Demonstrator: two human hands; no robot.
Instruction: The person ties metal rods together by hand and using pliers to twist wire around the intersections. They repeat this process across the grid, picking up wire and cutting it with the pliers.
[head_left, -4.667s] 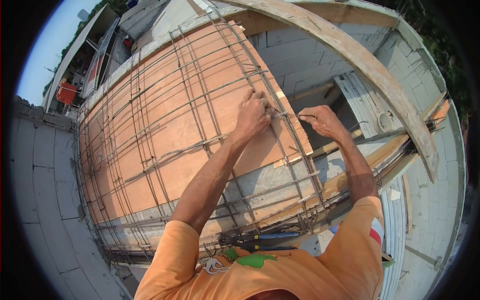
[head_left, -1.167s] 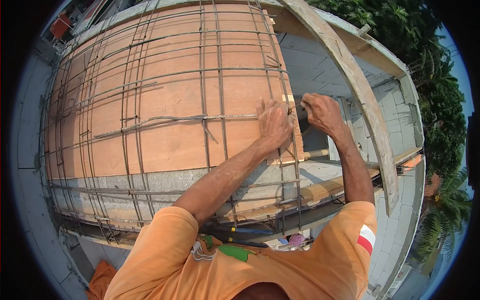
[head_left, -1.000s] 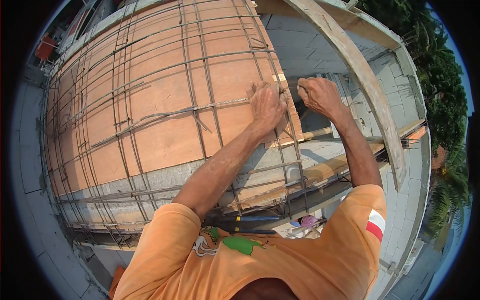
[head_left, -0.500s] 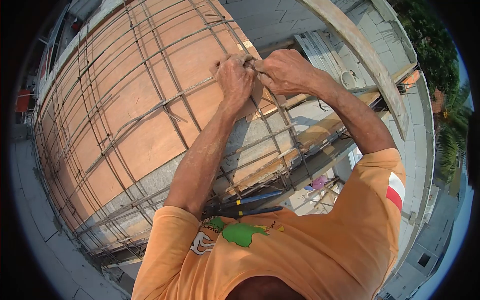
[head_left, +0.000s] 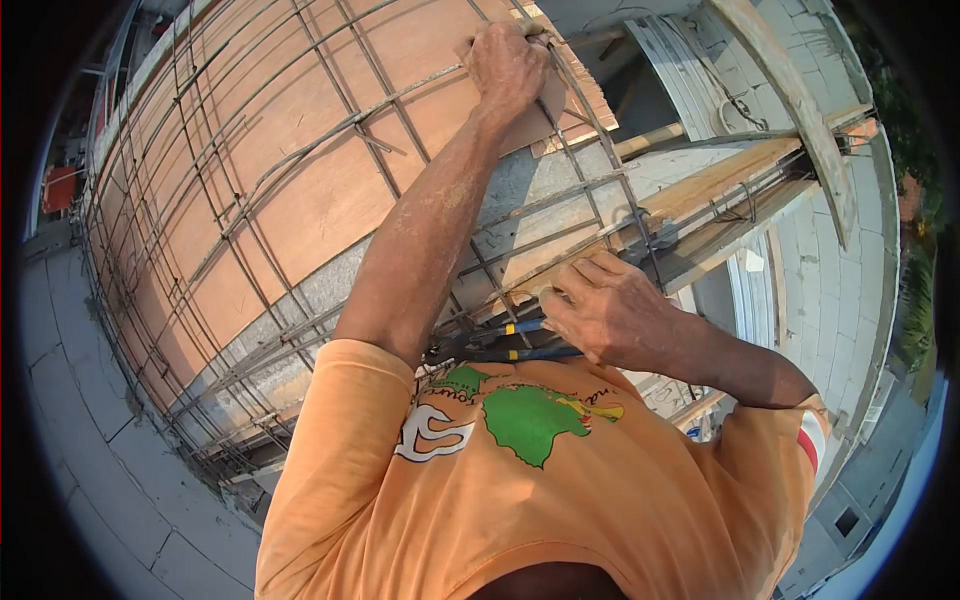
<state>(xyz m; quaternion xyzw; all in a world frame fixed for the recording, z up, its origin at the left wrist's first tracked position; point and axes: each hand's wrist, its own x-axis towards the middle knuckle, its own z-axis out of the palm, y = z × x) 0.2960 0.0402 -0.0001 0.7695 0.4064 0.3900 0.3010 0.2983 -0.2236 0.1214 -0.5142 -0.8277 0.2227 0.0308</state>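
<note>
**Right hand is dropping away from the bar crossing**

The left hand [head_left: 510, 62] is staying closed in a fist over a crossing of the steel bars [head_left: 345, 122], at the far edge of the plywood sheet [head_left: 300, 190]. The right hand [head_left: 612, 318] is no longer meeting it there. Half a second ago both hands were pressed together on that crossing. Now the right hand is hanging low, close to the person's chest, with its fingers curled just beside the blue-handled tool [head_left: 490, 345]. Whether those fingers are gripping the handles or something thin cannot be told.

Judging from this, the two-handed work at the crossing is pausing, with only the left hand keeping its place on the bars. The tool is lying on the nearest bars, just in front of the orange shirt [head_left: 500, 470], where it was lying in the earlier views.

Counted, there are two hands, both belonging to the person. There is one tool, showing two blue handles with yellow bands. One plywood sheet is sitting under the bars, with a grey concrete strip [head_left: 520, 190] along its near side. The bars themselves are forming a grid too dense to count surely, and one bent bar is running slantwise across it. One long wooden plank [head_left: 790, 100] is arching over on the right, and block walls [head_left: 90, 400] are closing in around the work.
</note>
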